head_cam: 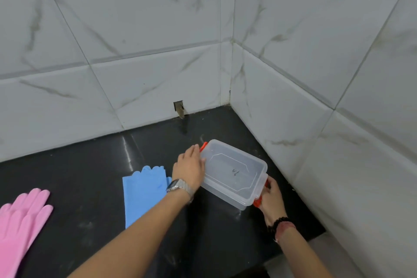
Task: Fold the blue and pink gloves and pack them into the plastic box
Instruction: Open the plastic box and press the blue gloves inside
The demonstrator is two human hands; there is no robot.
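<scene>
A clear plastic box (234, 172) with its lid on and orange side clips stands on the black counter near the right wall. My left hand (189, 168) rests against its left end by one orange clip. My right hand (270, 198) grips the right end at the other orange clip. The blue gloves (144, 192) lie flat to the left of the box, partly under my left forearm. The pink gloves (22, 219) lie at the far left, cut off by the frame edge.
The black counter (90, 176) ends in a corner of white marble-look tiled walls (316, 97) behind and to the right. A small hole (178, 107) is in the back wall at counter level. The counter's right front edge drops off near my right wrist.
</scene>
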